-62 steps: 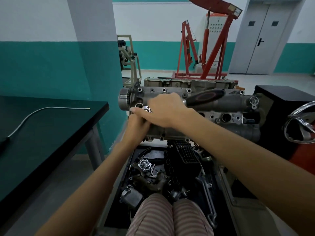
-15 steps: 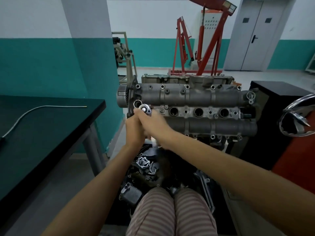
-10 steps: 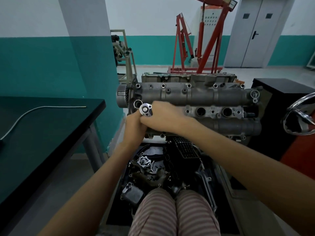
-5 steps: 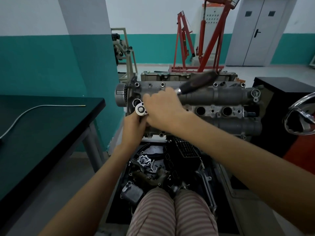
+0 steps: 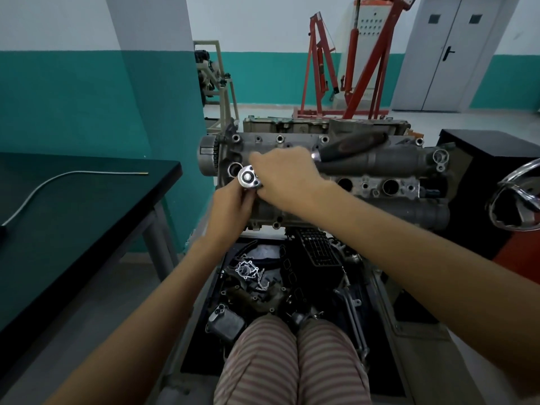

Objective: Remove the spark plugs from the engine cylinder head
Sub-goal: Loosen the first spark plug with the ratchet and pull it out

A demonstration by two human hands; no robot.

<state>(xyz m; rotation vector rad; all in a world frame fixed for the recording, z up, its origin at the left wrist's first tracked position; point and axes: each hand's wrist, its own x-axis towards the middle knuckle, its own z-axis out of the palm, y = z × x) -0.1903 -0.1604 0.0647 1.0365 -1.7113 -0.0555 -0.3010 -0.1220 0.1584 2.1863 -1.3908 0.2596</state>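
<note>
Your right hand grips the ratchet, whose handle has swung from far-right round toward the right since half a second ago: the plug is being backed out. Your left hand steadies the ratchet head over the leftmost well of the head. No plug shows. No legible writing.

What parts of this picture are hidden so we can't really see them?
All in the head view:
- Spark plug: not visible; the right hand and left hand cover that well in the cylinder head.
- Ratchet: its middle is hidden by the right hand; the black handle is blurred.
- Chrome wheel: cut off by the right edge.
- Open wells: too dark to see inside.
</note>
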